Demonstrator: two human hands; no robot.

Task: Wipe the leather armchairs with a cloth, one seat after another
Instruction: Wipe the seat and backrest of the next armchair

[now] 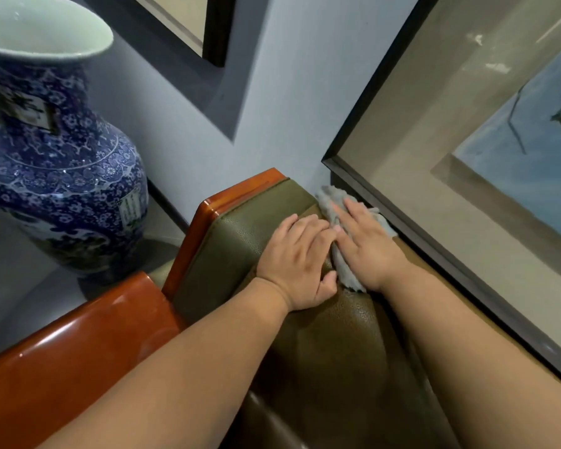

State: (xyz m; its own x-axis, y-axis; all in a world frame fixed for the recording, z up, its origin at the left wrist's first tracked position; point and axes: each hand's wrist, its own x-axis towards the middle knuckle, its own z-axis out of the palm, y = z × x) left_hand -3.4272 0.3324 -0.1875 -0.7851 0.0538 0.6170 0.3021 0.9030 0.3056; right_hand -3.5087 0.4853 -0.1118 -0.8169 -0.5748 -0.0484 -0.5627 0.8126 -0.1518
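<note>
Cloth [340,264], grey and crumpled, lies on the top edge of the armchair backrest [305,319] at centre frame, bunched between the two hands and spreading toward the upper right under the right palm. Right hand [366,244] lies flat on the cloth with fingers straight and together, pointing to the upper left, pressing it against the olive-green leather. Left hand [300,259] rests just beside it on bare leather, fingers loosely bent over the padded edge, thumb touching the lower fringe of the cloth; whether it pinches the cloth cannot be told. Both forearms enter from the bottom of the frame, bare.

Backrest leather is pebbled and runs from centre frame down to the lower middle. Glossy reddish-brown wooden frame [237,202] borders the backrest on its left and top corner. Wooden armrest [78,345] of the same finish fills the lower left.

Framed picture [467,157], dark-framed with a beige mount, hangs on the wall at right, its lower edge just behind the backrest top and near the cloth. Blue-and-white porcelain vase [59,163] stands upright at the left of the frame, well apart from the hands. Dark-framed panel [188,24] sits at upper centre on the pale grey wall [289,92].
</note>
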